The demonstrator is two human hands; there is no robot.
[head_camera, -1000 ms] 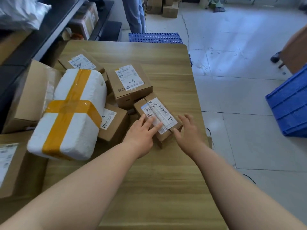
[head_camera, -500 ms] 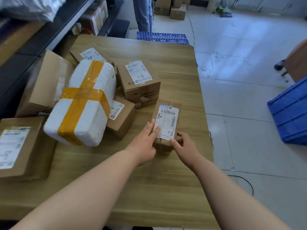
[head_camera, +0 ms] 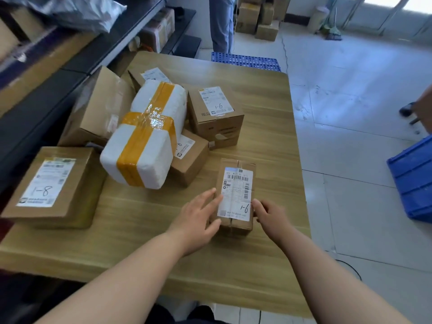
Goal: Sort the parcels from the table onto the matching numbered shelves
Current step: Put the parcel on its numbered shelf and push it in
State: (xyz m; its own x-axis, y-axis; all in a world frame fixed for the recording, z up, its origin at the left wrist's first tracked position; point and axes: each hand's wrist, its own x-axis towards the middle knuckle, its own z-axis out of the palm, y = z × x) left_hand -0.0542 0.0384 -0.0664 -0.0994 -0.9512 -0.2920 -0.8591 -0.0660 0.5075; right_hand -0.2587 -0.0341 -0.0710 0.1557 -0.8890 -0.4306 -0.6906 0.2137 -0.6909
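Note:
A small cardboard parcel [head_camera: 236, 181] with a white label marked 1-6 lies on the wooden table [head_camera: 261, 141], near its right edge. My left hand [head_camera: 198, 218] holds its left side, fingers on the top and thumb at the near corner. My right hand [head_camera: 268, 215] grips its right near corner. Further back lie a box marked 1-9 [head_camera: 215, 118], a white foam parcel with yellow tape [head_camera: 145, 141], a small box [head_camera: 189, 157] under it and a flat box marked 1-8 [head_camera: 53, 185].
Dark shelves [head_camera: 70, 57] with parcels run along the left side. A person's legs [head_camera: 221, 22] stand behind the table by a blue pallet [head_camera: 245, 60]. A blue crate [head_camera: 413, 178] sits on the tiled floor at the right. More boxes [head_camera: 259, 17] are stacked at the back.
Both hands have slid the 1-6 parcel away from the pile toward me and turned it lengthwise. The camera has pulled back, showing more of the table.

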